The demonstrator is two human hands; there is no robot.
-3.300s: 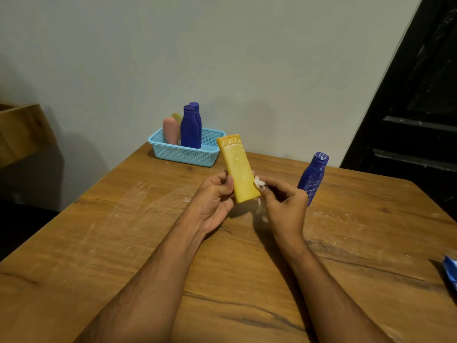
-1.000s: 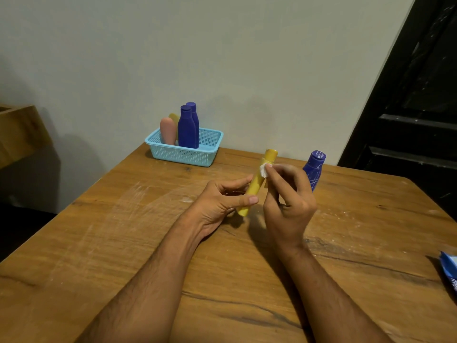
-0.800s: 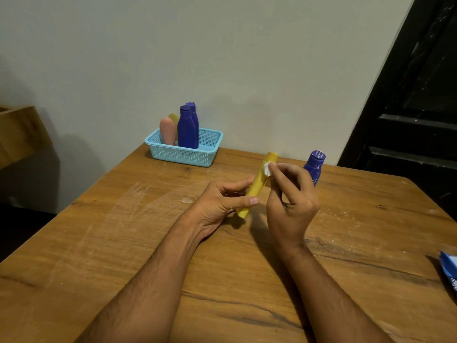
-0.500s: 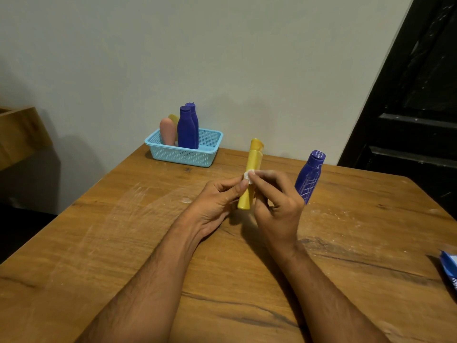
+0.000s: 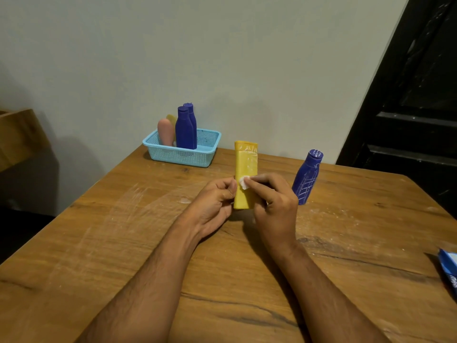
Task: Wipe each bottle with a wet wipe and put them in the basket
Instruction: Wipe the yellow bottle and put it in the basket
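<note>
A flat yellow bottle [image 5: 245, 167] stands upright above the table's middle, held at its lower left edge by my left hand [image 5: 214, 204]. My right hand [image 5: 273, 201] pinches a small white wet wipe [image 5: 244, 181] and presses it against the bottle's broad front face. A blue bottle [image 5: 307, 178] stands on the table just right of my right hand, leaning slightly. The light blue basket [image 5: 183, 154] sits at the far table edge by the wall and holds two blue bottles [image 5: 185, 128], a pink bottle [image 5: 165, 131] and a yellow one behind them.
The wooden table [image 5: 123, 243] shows pale smears on its left half. A blue wipes packet [image 5: 448, 271] pokes in at the right edge. A wooden box [image 5: 17, 134] sits off to the left, and a dark door [image 5: 415, 95] is at the right.
The yellow bottle turned from edge-on and tilted to upright with its broad face toward me. My right hand slid the wipe from the bottle's top down to its middle.
</note>
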